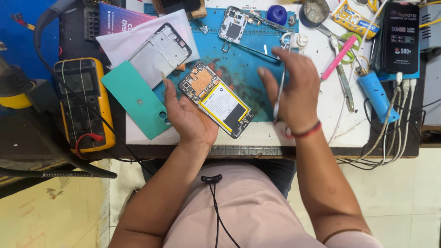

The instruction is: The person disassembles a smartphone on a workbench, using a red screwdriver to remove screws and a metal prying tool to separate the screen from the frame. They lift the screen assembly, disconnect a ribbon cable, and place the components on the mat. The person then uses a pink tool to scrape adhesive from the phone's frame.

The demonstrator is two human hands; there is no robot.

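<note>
My left hand [186, 117] cradles an opened phone [216, 98] from below, its battery with a yellow border and its copper-coloured board facing up. The phone lies tilted over the blue work mat [248, 59]. My right hand [291, 92] hovers just right of the phone and holds metal tweezers [281, 78], their tips pointing down toward my wrist. A red thread band circles that wrist.
A teal back cover [135, 98] and a grey phone frame [158, 55] lie left of the mat. A yellow multimeter [85, 103] sits at the far left. A small circuit board [233, 25], a pink tool [339, 57], scissors, a blue cylindrical tool [376, 94] and a black box [400, 39] crowd the back and right.
</note>
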